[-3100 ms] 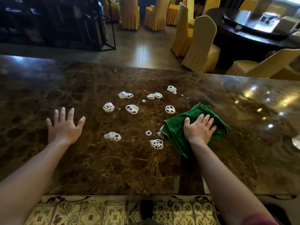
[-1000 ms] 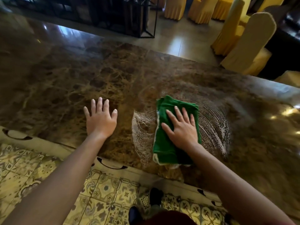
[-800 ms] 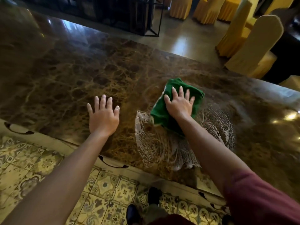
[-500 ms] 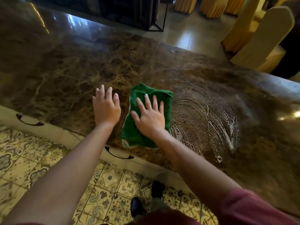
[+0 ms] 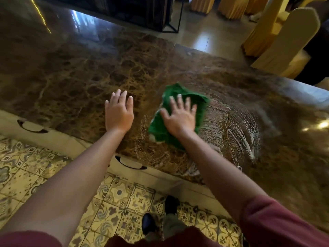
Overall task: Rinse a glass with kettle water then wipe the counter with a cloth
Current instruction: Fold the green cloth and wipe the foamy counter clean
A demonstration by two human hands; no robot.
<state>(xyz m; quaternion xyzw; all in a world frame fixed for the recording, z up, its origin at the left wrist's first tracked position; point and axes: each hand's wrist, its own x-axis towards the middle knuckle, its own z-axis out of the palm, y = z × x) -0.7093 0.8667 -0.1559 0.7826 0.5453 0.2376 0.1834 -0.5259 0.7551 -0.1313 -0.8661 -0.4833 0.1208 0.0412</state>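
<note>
A folded green cloth (image 5: pixel 185 97) lies on the dark brown marble counter (image 5: pixel 80 68), near its front edge. My right hand (image 5: pixel 179 116) presses flat on the cloth with fingers spread; hand and cloth are motion-blurred. Thin soapy streaks (image 5: pixel 236 129) fan out in arcs on the counter right of the cloth and below it. My left hand (image 5: pixel 119 113) rests flat on the bare counter just left of the cloth, fingers apart, holding nothing. No glass or kettle is in view.
The counter's front edge runs diagonally, with cream drawer fronts and dark handles (image 5: pixel 130 164) below it. Patterned floor tiles (image 5: pixel 121 198) and my shoes (image 5: pixel 170 204) show underneath. Yellow-covered chairs (image 5: pixel 284 41) and a black metal rack (image 5: pixel 142 13) stand beyond the counter.
The foam blobs have been smeared into thin streaks. In the last second my right hand swept the cloth away, left beside my left hand, then back right. My left hand stayed planted.
</note>
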